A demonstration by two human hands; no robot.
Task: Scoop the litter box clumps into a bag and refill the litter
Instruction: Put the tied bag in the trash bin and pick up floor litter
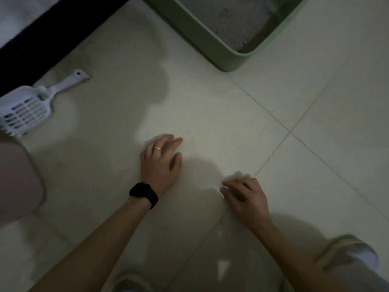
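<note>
Pale tiled floor (328, 106) — green litter box (212, 42) at its far edge, white scoop (31, 106) left, filmy bag (236, 175) mid-floor.

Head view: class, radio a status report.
Left grip open, holding nothing. Right grip pinches pale sheet, maybe bag. Scoop lies untouched. Nothing between grips and box.

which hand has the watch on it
The left hand: a black watch bands its wrist and a ring sits on one finger. The right hand has a bare wrist and pinches a whitish sheet.
</note>
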